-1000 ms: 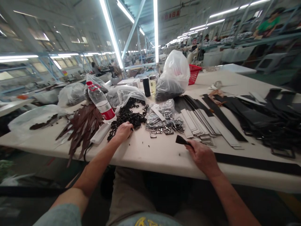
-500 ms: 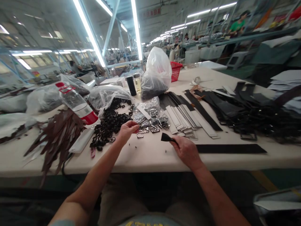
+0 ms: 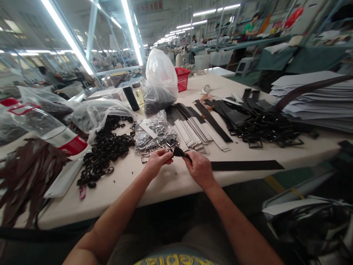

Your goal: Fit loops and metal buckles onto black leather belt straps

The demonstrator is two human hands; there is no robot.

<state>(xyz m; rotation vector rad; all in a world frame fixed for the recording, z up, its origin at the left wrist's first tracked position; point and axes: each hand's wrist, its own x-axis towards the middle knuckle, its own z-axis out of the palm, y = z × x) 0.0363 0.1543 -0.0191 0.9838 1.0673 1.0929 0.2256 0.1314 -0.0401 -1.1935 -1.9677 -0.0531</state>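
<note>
My right hand (image 3: 199,168) grips the near end of a long black strap (image 3: 245,165) that lies along the table's front edge; the strap's pointed tip sticks up between my hands. My left hand (image 3: 157,162) is pinched closed at that tip, holding something small I cannot make out. Just behind my hands lie loose metal buckles (image 3: 145,158) and a clear bag of buckles (image 3: 153,131). A heap of black rings (image 3: 106,149) sits to the left.
Stacked black and white straps (image 3: 197,132) and a tangle of finished black belts (image 3: 261,125) lie to the right. A water bottle (image 3: 52,129), brown straps (image 3: 24,173), plastic bags (image 3: 160,79), a red basket (image 3: 182,78) and grey sheets (image 3: 314,95) surround them. Other workers sit far behind.
My left hand left the black rings, passed over the buckles and came to the strap's tip. My right hand drew the strap end nearer. The view swung right.
</note>
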